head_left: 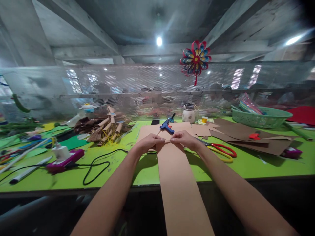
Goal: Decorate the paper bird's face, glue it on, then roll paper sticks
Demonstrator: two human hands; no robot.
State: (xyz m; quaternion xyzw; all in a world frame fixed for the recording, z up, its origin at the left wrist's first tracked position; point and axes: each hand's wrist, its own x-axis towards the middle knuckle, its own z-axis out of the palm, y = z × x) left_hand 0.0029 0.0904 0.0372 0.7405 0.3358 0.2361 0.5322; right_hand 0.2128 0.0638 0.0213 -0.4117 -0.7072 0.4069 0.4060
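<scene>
Two hands: our left hand (152,141) and right hand (183,138), fingers closed on the tan paper strip (180,183), seemingly keeping its far edge flat.
Strip: overhangs worktop (145,173) toward us.
Blue glue gun (165,127): just beyond, perhaps for reach.

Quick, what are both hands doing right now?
Left hand: closed, pinching the far end of the long brown paper.
Right hand: closed, pinching that same end.
</scene>
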